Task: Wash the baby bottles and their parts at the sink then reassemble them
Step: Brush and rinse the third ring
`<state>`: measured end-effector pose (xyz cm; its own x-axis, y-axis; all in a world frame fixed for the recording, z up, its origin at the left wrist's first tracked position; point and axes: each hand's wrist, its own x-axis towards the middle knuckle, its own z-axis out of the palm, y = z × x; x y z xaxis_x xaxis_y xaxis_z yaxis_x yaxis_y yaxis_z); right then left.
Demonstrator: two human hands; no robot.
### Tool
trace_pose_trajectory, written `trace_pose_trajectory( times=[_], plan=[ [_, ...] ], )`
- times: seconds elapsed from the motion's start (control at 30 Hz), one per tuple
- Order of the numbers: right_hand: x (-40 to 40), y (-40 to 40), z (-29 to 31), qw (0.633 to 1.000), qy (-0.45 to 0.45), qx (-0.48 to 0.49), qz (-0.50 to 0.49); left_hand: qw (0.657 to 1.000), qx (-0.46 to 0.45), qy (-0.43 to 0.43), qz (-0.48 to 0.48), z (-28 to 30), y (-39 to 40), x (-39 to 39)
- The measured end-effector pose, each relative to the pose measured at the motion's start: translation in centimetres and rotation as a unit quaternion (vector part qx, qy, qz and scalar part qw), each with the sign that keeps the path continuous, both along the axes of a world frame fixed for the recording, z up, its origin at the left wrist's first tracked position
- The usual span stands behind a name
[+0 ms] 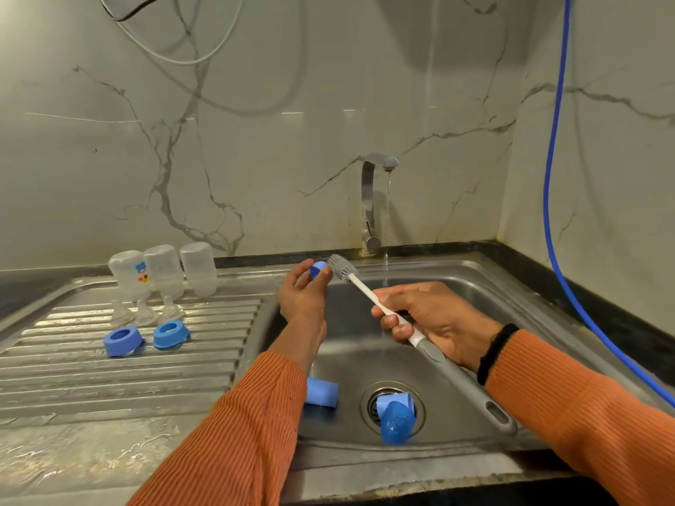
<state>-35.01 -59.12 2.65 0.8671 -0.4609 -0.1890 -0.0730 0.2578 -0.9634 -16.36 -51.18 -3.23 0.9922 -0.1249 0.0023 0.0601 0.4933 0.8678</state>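
Observation:
My left hand (304,294) pinches a small blue bottle part (318,269) above the sink's left edge. My right hand (427,317) grips the white and grey handle of a bottle brush (342,269), whose grey bristle head touches the blue part. Three clear bottles (163,270) stand upside down on the drainboard, with three clear teats (146,315) in front of them. Two blue collar rings (122,340) (170,334) lie nearer me. Two blue caps (321,391) (397,419) lie in the basin, one over the drain.
Water runs in a thin stream from the steel tap (372,199) into the sink (475,286). The ribbed drainboard (109,381) is wet. A blue hose (555,177) hangs down the right wall. White and black cables hang at the upper left.

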Motion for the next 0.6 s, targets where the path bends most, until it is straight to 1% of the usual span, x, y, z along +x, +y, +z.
trace_pose_trajectory(
  times=[0.03,0.1,0.2,0.3,0.37,0.43,0.5,0.6],
  plan=[
    [-0.1,0.4,0.1,1.0,-0.007,-0.03,0.006,1.0,-0.01,0.026,0.009,-0.1,0.1,0.2],
    [0.0,1.1,0.2,0.994,-0.014,-0.11,0.003,0.997,-0.051,0.059,-0.007,0.1,0.3,0.5],
    [0.5,1.4,-0.5,0.971,-0.017,-0.239,-0.029,0.993,-0.068,0.071,-0.061,0.7,0.2,0.0],
    [0.4,0.8,-0.8,0.956,-0.009,-0.291,-0.041,0.991,-0.051,0.089,-0.083,0.7,-0.3,-0.6],
    [0.3,0.3,-1.1,0.943,0.003,-0.33,-0.045,0.994,-0.014,0.066,-0.081,0.4,-0.3,-0.6],
    [0.4,-0.1,-1.4,0.917,0.017,-0.395,-0.055,0.995,0.029,0.01,-0.092,-0.1,-0.4,-0.4],
    [0.7,-0.6,-1.6,0.892,0.029,-0.446,-0.066,0.991,0.062,-0.047,-0.113,-0.3,-0.4,-0.5],
    [0.8,-1.7,-1.4,0.868,0.053,-0.488,-0.073,0.978,0.128,-0.117,-0.116,-0.3,-0.4,-0.6]
  ],
)
